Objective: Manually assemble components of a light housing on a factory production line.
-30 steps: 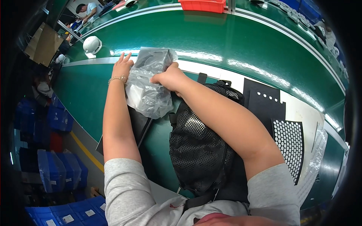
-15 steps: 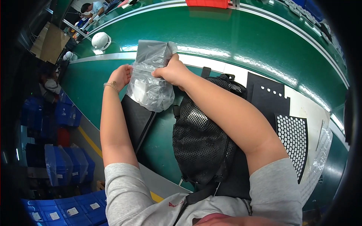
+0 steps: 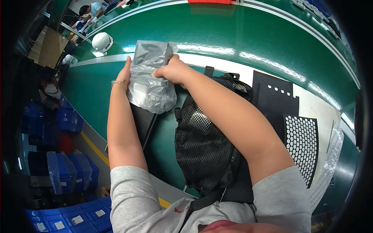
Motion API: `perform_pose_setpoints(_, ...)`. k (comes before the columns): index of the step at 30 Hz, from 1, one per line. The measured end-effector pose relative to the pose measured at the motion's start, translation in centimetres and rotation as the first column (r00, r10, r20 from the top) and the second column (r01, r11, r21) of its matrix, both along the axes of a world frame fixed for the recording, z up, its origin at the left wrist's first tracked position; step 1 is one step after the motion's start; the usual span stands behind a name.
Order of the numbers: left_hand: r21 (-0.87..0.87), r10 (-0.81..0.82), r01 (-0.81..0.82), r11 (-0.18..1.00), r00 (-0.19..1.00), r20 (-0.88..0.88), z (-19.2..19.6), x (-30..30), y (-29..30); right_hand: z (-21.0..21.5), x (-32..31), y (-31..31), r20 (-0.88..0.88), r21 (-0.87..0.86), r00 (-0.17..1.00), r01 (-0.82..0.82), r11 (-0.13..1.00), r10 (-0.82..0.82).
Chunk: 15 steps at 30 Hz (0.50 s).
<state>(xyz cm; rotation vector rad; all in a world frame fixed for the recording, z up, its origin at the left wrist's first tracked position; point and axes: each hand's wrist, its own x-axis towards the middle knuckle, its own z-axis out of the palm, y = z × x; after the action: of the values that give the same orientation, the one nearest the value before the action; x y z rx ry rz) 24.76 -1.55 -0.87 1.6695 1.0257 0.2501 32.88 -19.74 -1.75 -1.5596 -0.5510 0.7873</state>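
A clear, crinkled plastic bag (image 3: 149,83) with something grey and pale inside is held up over the bench's far side. What it contains cannot be made out through the film. My right hand (image 3: 173,72) grips the bag's right side, thumb across its front. My left hand (image 3: 125,73) holds the left edge, one digit pointing up and the other fingers partly hidden behind the plastic. Below the bag lies a flat black panel or case (image 3: 143,120). A black mesh backpack (image 3: 206,143) lies under my right forearm.
Right of the backpack are a black sheet with slots (image 3: 272,89) and a black-edged panel with white hexagons (image 3: 301,143). Clear plastic wrap (image 3: 330,159) lies at the right edge. Beyond the bench, a white round device (image 3: 102,42) stands on a green surface. Blue bins (image 3: 72,173) stand lower left.
My left hand has closed in on the bag's left edge, its fingers now extended upward alongside it. The bag and my right hand have shifted slightly left in the view.
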Motion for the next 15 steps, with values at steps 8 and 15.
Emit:
perform_pose_setpoints(8, 0.490, -0.046, 0.172, 0.854, 0.965, -0.257, -3.3, 0.6, 5.8, -1.3, 1.0, 1.0, 0.165, -0.268, 0.985, 0.006, 0.963, 0.040)
perform_pose_setpoints(15, 0.660, -0.092, 0.455, 0.599, 0.857, -0.507, -1.2, -2.6, 4.6, -1.1, -1.9, 0.1, 0.899, -0.147, 0.421, 0.555, 0.819, -0.124)
